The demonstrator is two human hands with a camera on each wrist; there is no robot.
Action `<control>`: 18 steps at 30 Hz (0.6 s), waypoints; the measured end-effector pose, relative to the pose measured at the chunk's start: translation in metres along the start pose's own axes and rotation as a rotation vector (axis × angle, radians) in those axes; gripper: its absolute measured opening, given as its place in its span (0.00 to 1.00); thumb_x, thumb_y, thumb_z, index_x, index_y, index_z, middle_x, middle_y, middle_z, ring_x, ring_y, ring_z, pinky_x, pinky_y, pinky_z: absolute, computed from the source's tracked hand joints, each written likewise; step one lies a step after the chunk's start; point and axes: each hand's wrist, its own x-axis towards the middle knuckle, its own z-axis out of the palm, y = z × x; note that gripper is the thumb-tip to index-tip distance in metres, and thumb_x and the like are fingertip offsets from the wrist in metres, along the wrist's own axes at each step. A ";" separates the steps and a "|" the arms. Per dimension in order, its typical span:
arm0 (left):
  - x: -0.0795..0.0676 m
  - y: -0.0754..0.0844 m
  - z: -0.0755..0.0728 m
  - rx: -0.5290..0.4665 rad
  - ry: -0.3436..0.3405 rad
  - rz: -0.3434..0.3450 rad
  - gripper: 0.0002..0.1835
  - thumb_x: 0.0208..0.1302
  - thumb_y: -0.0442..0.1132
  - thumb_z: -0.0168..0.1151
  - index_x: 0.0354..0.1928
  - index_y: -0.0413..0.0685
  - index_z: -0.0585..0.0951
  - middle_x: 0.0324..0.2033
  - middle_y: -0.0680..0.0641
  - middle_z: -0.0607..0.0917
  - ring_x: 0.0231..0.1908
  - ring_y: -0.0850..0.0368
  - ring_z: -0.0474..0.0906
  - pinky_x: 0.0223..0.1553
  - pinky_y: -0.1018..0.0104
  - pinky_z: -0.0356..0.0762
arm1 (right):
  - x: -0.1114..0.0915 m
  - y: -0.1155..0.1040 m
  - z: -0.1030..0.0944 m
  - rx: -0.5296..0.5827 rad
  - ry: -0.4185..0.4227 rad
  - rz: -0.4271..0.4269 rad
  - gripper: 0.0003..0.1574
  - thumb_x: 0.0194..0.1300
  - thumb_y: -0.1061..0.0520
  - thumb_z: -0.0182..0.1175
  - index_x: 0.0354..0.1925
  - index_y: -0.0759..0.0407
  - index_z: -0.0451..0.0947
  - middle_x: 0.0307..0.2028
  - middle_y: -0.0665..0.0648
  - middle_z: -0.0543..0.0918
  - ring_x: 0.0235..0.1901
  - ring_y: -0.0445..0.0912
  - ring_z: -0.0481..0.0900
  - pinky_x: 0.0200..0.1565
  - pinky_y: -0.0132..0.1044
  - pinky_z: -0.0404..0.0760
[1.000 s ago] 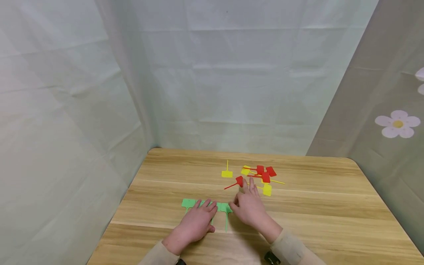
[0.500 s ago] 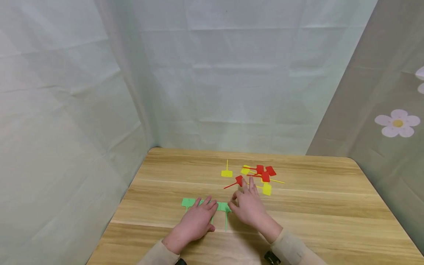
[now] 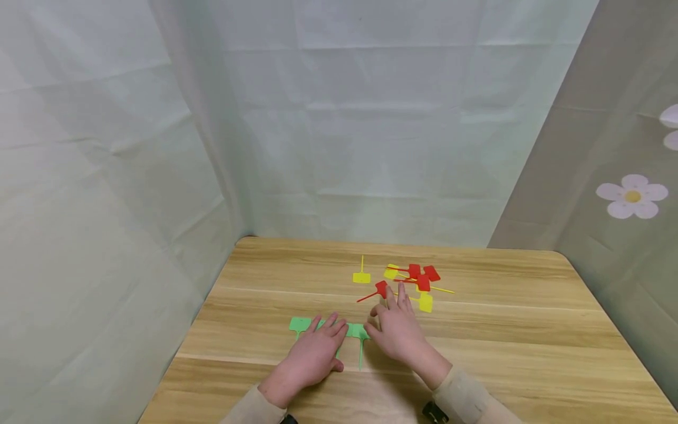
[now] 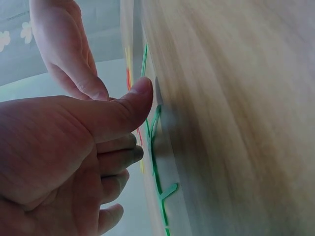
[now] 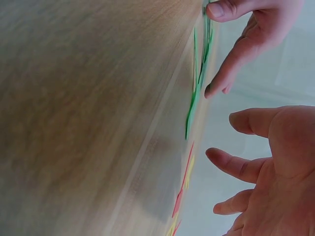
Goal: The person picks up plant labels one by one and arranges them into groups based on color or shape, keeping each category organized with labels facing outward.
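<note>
In the head view, a row of flat green plastic tags (image 3: pixel 300 324) with thin stems lies on the wooden table. My left hand (image 3: pixel 316 352) rests over the middle of the row with its fingers extended, hiding part of it. At the row's right end, my right hand (image 3: pixel 398 331) hovers with thumb and fingers apart; whether its thumb touches the last green tag (image 3: pixel 361 331) I cannot tell. Just beyond its fingertips lies a red tag (image 3: pixel 381 288). The right wrist view shows the right palm (image 5: pixel 290 162) with nothing in it. Green stems (image 4: pixel 156 172) run beside the left thumb in the left wrist view.
Several red tags (image 3: pixel 431 273) and yellow tags (image 3: pixel 426 302) overlap in a loose pile beyond my right hand. One yellow tag (image 3: pixel 362 277) lies apart, left of them. Pale cloth (image 3: pixel 371 147) hangs behind the table (image 3: pixel 529 341) and along its sides.
Both hands stay almost where they were, and the tags lie as before. Only the head view shifts very slightly.
</note>
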 end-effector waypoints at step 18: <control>0.004 0.014 -0.002 -0.024 0.034 0.039 0.44 0.65 0.58 0.74 0.75 0.36 0.74 0.75 0.40 0.74 0.78 0.42 0.65 0.78 0.43 0.61 | -0.004 0.022 -0.010 -0.005 0.013 0.045 0.17 0.71 0.46 0.69 0.48 0.57 0.88 0.76 0.79 0.64 0.80 0.78 0.42 0.79 0.69 0.48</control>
